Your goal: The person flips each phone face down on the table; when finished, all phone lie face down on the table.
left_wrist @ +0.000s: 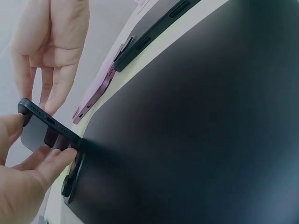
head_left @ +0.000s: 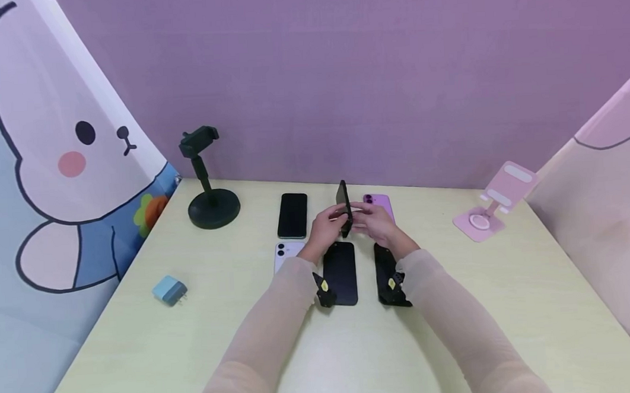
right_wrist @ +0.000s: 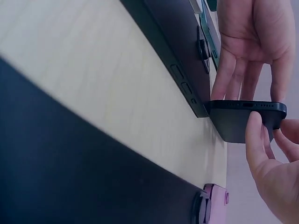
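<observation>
A black smartphone [head_left: 342, 196] stands on its edge between the two hands at the back middle of the table. My left hand [head_left: 326, 230] holds its left side; in the left wrist view that hand [left_wrist: 28, 179] has thumb and fingers on either edge of the phone [left_wrist: 49, 120]. The right hand [head_left: 376, 224] grips it from the right, as the right wrist view also shows, with this hand [right_wrist: 275, 177] near the port end. Under the wrists lie a dark phone [head_left: 341, 272] and another black phone [head_left: 387, 273], the latter partly hidden by the right wrist.
Around the hands lie a black phone [head_left: 292, 215], a lavender phone [head_left: 286, 251] partly covered by the left arm, and a purple phone [head_left: 380, 201]. A black phone stand [head_left: 214, 208] and a blue charger plug [head_left: 168, 289] are left; a pink stand [head_left: 494, 202] is right.
</observation>
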The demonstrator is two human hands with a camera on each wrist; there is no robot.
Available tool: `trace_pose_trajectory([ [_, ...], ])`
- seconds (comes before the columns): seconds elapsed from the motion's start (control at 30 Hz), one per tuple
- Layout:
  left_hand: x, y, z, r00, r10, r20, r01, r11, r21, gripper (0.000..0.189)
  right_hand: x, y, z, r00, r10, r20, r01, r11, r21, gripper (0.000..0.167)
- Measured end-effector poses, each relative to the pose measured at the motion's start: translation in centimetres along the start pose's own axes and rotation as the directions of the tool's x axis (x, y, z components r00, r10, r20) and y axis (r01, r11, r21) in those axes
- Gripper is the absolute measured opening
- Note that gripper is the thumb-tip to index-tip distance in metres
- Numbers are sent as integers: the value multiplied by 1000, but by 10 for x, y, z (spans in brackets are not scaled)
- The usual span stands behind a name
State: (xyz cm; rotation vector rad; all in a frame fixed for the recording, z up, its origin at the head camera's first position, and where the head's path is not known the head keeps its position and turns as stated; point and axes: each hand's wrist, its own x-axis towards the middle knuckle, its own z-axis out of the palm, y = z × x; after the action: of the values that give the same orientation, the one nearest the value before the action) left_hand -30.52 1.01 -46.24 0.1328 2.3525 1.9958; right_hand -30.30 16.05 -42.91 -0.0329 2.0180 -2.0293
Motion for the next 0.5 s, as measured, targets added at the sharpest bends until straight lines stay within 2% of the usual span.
trace_pose_trajectory([
  [0.23,-1,1,-1,1000,-13,-1,13,996,-91,36,0,-2,3,1000,-5,6,5,1000,-15,44],
  [0.5,0,0,-2,1000,-5,-4,5,997,-74,35,0,-2,4,1000,-1,-5,1,1000,-7,43],
])
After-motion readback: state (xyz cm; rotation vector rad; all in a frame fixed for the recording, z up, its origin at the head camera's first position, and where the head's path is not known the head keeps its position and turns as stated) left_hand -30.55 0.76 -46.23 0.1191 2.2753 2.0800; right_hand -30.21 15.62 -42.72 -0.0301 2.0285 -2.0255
